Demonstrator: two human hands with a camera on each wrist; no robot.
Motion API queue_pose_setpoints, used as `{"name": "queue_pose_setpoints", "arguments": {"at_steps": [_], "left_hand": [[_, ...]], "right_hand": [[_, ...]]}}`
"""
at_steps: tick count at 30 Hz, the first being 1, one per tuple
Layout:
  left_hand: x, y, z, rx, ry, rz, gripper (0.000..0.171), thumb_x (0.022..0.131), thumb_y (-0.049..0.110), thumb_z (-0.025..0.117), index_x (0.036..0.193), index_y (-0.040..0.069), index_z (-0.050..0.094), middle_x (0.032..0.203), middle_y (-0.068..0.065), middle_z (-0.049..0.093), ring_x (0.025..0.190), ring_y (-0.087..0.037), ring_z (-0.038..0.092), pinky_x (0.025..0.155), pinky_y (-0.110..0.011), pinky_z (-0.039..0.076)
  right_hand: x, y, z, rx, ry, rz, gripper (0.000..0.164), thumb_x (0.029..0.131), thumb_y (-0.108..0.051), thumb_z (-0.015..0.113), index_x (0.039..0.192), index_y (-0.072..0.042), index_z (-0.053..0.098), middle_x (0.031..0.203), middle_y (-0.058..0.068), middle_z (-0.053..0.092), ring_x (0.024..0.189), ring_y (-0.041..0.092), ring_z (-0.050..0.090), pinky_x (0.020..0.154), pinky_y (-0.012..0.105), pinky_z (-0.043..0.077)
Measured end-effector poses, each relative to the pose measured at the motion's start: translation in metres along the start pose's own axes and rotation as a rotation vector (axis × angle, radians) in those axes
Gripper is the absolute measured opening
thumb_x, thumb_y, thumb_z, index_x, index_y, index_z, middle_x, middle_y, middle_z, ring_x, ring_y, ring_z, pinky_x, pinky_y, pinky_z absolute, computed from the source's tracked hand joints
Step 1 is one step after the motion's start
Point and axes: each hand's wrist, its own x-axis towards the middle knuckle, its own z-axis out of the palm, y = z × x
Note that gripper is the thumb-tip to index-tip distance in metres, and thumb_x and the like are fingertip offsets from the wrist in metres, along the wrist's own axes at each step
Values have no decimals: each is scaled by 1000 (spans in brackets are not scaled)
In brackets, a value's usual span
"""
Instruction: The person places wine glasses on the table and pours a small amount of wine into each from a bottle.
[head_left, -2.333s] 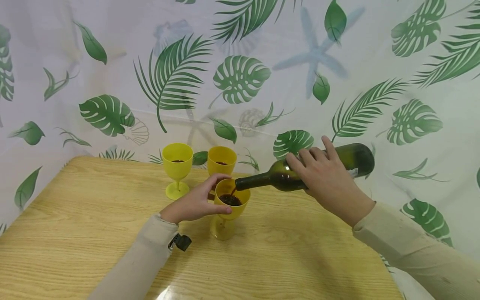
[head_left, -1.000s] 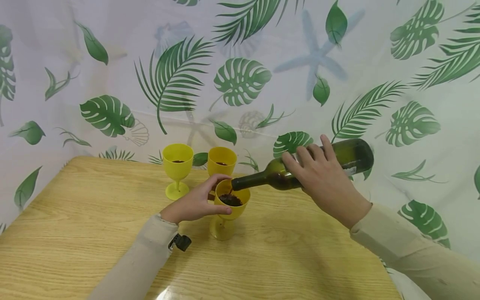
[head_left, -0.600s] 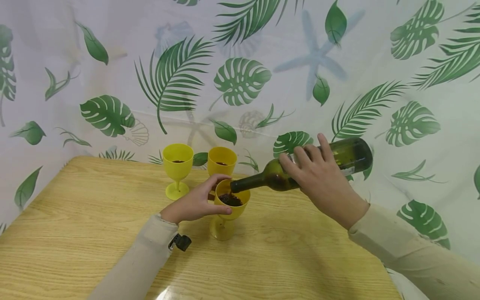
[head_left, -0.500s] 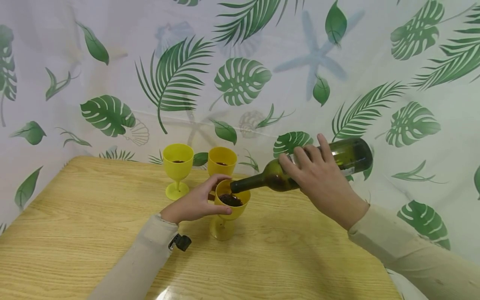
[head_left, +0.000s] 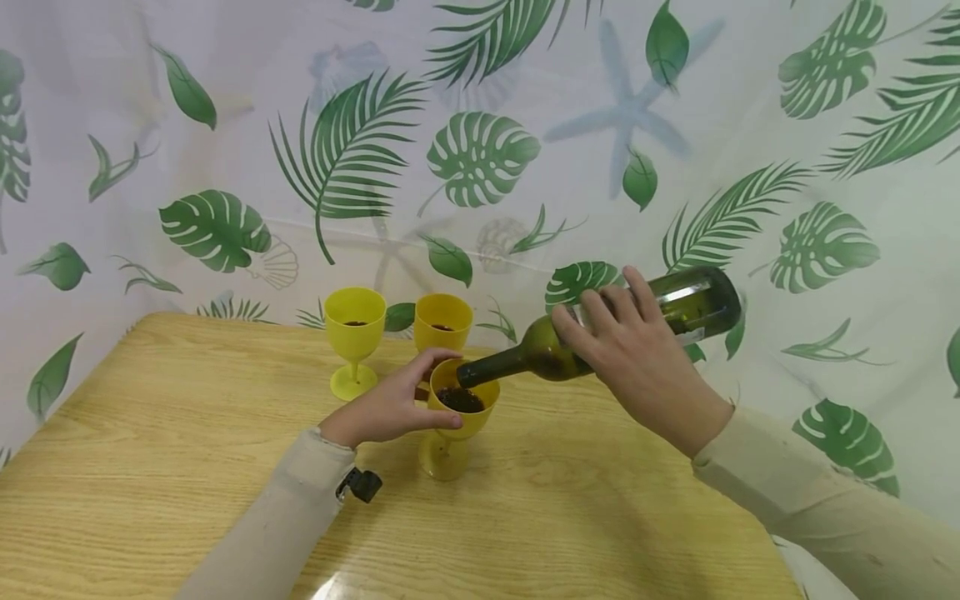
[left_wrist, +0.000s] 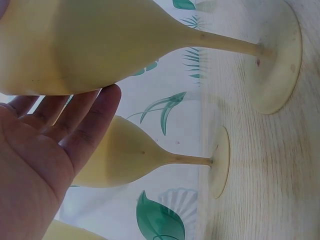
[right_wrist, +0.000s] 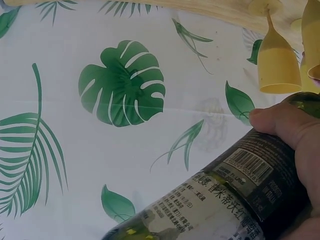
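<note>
My left hand holds the bowl of the front yellow goblet, thumb on the near side and fingers behind. The goblet stands upright with dark red liquid inside. In the left wrist view, fingers lie along the goblet's bowl. My right hand grips a green glass wine bottle round its body. The bottle slants down to the left, base raised, its mouth just inside the goblet's rim. A printed label shows in the right wrist view.
Two more yellow goblets, one at the left and one behind the held one, stand near the back of the wooden table, each with some dark liquid. A leaf-printed white sheet hangs behind.
The bottle has tipped more steeply: its base has risen and its mouth has moved left and lower into the goblet. The thin stream seen earlier does not show now. The left hand stays put.
</note>
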Motion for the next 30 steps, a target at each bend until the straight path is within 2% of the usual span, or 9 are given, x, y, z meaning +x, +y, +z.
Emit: {"name": "queue_pose_setpoints", "arguments": {"at_steps": [8, 30], "left_hand": [[1, -1, -2, 8, 0, 2, 85, 87, 41, 85, 155, 27, 35, 142, -1, 56, 132, -23, 52, 112, -50, 44], [3, -2, -10, 8, -16, 0, 85, 87, 41, 84, 155, 29, 35, 141, 0, 57, 131, -22, 53, 112, -50, 44]], "right_hand": [[3, -1, 0, -32, -12, -14, 67, 84, 15, 73, 142, -7, 50, 114, 20, 51, 108, 43, 48, 119, 66, 25], [13, 1, 3, -67, -10, -36, 74, 79, 16, 77, 143, -8, 48, 117, 21, 50, 110, 43, 49, 123, 65, 18]]}}
